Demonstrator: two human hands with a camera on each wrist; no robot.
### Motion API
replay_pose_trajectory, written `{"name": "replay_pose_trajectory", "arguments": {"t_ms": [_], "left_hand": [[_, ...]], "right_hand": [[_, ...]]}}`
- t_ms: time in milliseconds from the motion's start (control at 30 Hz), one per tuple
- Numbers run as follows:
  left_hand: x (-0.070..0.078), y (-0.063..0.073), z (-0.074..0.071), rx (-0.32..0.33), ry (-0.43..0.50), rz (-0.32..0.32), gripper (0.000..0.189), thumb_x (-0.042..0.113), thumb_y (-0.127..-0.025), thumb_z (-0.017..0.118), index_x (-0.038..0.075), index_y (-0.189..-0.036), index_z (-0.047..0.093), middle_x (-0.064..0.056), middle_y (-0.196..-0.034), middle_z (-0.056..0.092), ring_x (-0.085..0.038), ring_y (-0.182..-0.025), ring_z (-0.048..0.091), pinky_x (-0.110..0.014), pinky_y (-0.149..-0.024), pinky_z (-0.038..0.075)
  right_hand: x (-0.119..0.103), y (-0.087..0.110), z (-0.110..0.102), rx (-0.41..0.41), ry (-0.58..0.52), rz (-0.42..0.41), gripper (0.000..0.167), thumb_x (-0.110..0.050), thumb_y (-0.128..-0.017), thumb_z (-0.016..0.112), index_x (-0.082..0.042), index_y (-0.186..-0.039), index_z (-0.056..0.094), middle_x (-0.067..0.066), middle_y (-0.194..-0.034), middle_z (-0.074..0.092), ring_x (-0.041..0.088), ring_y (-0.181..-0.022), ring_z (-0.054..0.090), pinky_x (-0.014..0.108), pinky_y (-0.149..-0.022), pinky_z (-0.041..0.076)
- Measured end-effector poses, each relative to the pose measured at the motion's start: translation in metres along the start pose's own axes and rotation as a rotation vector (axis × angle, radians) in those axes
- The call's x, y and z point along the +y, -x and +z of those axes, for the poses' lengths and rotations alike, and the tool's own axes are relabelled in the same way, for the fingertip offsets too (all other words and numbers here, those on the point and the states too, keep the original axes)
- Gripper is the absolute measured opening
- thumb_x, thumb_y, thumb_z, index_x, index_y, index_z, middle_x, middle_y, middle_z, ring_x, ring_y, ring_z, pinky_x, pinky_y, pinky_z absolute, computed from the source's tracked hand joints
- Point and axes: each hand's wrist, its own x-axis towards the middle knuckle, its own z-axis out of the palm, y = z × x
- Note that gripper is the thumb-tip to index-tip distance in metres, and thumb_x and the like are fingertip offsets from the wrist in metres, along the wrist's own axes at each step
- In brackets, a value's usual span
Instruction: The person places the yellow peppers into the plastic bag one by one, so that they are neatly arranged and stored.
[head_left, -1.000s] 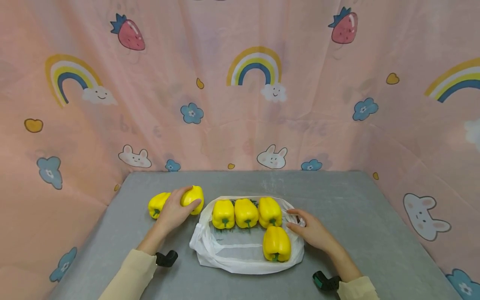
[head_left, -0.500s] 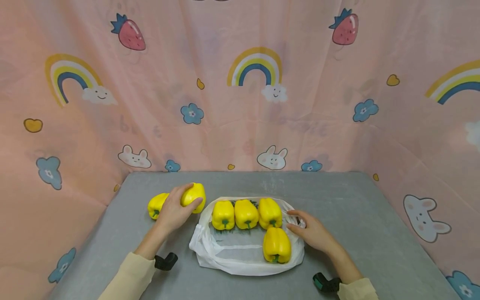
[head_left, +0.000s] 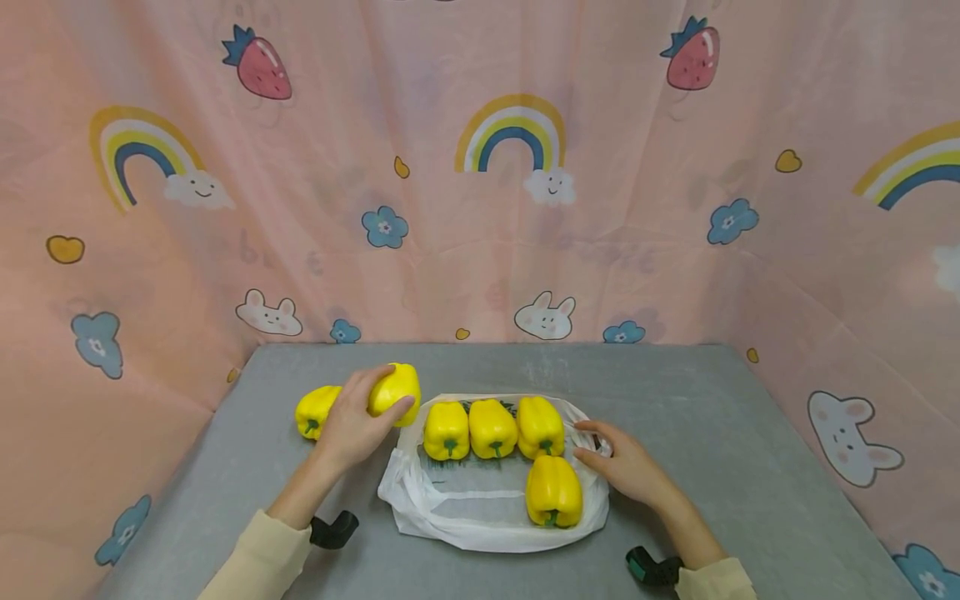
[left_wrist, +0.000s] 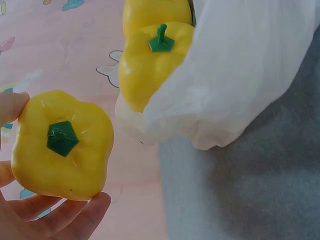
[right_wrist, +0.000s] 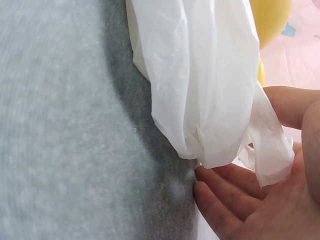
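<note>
My left hand [head_left: 354, 421] grips a yellow bell pepper [head_left: 396, 393] between thumb and fingers, close to the left rim of a white plastic bag [head_left: 412, 483]. In the left wrist view the held pepper [left_wrist: 62, 145] shows its green stem end. The bag lies with its mouth spread; three peppers [head_left: 492, 427] stand in a row at its back and another pepper [head_left: 553, 490] sits front right. At the bag's right side, my right hand [head_left: 626, 458] touches the rim with relaxed fingers. In the right wrist view a bag handle [right_wrist: 270, 150] hangs between thumb and fingers.
One more yellow pepper [head_left: 315, 411] lies on the grey table [head_left: 660, 375] left of my left hand, partly hidden by it. A pink printed curtain [head_left: 480, 250] encloses the back and sides. Dark devices [head_left: 334, 530] are worn at both wrists.
My left hand has lifted its pepper slightly and carried it right, toward the bag's left rim. The right hand and the peppers in the bag stay where they were.
</note>
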Motion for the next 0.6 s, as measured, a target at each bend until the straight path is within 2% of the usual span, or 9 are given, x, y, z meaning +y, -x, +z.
{"name": "replay_pose_trajectory", "arguments": {"t_ms": [300, 600], "left_hand": [[0.011, 0.003, 0.004, 0.006, 0.025, 0.075, 0.059, 0.041, -0.092, 0.074, 0.012, -0.141, 0.058, -0.015, -0.132, 0.057, -0.030, -0.102, 0.059, -0.042, -0.078, 0.055], [0.020, 0.013, 0.008, -0.024, 0.051, 0.126, 0.059, 0.038, -0.091, 0.076, 0.011, -0.141, 0.059, -0.014, -0.130, 0.058, -0.028, -0.102, 0.060, -0.042, -0.081, 0.056]], "right_hand": [[0.001, 0.001, 0.000, -0.001, 0.000, 0.026, 0.053, -0.037, -0.101, 0.064, -0.007, -0.144, 0.054, 0.021, -0.148, 0.051, 0.046, -0.139, 0.042, 0.069, -0.107, 0.035], [0.001, -0.001, 0.000, 0.006, 0.001, 0.014, 0.052, -0.035, -0.101, 0.064, -0.006, -0.144, 0.055, 0.021, -0.148, 0.051, 0.046, -0.139, 0.041, 0.069, -0.108, 0.034]]}}
